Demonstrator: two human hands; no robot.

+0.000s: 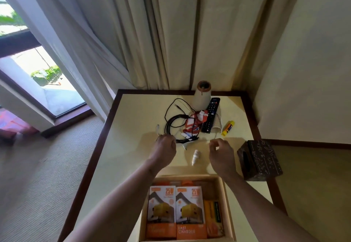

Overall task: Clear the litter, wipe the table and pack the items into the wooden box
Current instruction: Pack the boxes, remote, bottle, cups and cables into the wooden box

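The wooden box (227, 200) stands at the table's near edge with two orange charger packs (176, 211) and a yellow packet (212, 219) inside. Beyond it my left hand (165, 149) is curled around one end of a thin white cable (157, 128). My right hand (221, 151) pinches what looks like the same cable's other end between thumb and fingers. A small white bottle (195, 157) lies between my hands. Further back lie a coiled black cable (175, 124), a red-and-white wrapper (193, 123), a black remote (210, 116), a tipped paper cup (218, 123) and a yellow glue stick (228, 127).
A cream table with a dark border (133, 120) stands in a corner. A pale vase (202, 97) stands at its back edge, against the curtains (152, 32). A dark carved tissue box (261, 160) sits at the right edge. To the left are carpet and a glass door.
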